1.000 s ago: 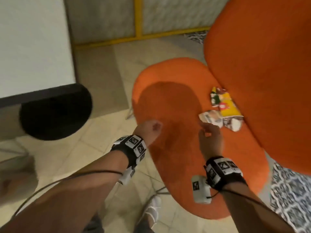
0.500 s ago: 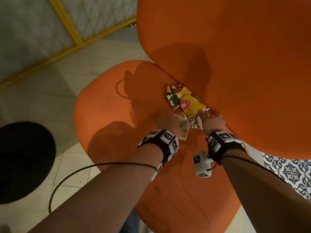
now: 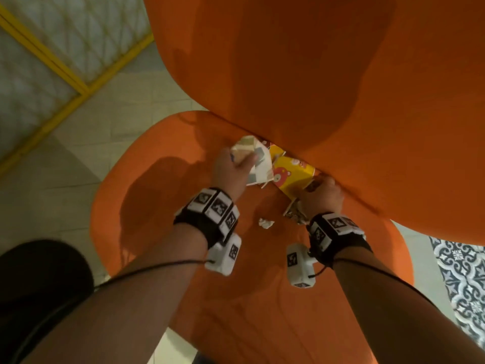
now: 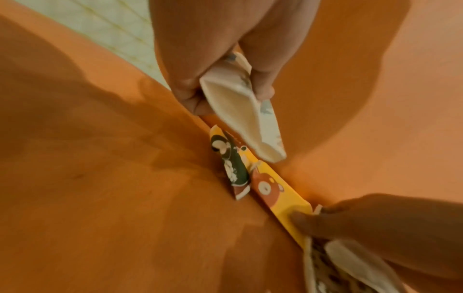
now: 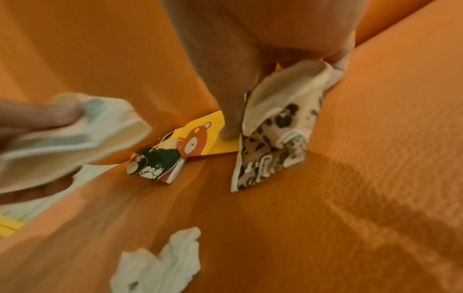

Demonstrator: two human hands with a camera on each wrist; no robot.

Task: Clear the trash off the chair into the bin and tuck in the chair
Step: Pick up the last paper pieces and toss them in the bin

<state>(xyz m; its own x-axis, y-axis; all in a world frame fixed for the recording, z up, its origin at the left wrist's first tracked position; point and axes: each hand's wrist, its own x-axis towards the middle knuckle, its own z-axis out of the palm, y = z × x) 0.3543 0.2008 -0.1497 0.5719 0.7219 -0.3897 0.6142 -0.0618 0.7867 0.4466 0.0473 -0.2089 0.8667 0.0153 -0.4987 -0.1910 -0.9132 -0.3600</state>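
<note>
The chair [image 3: 315, 88] is covered in matt orange cloth with a fine pebbled weave, plain in the right wrist view. The yellow cartoon-printed card [image 5: 200, 136] looks like smooth, slightly glossy paperboard. The leopard-print wrapper [image 5: 270, 142] and the pale wrapper [image 4: 243, 119] are creased matt paper. The white scrap [image 5: 160, 261] is crumpled soft paper. The floor [image 3: 65, 174] is smooth tile.

One chair [image 3: 301, 74], four paper scraps (one yellow [image 3: 294, 177]), two hands.
</note>
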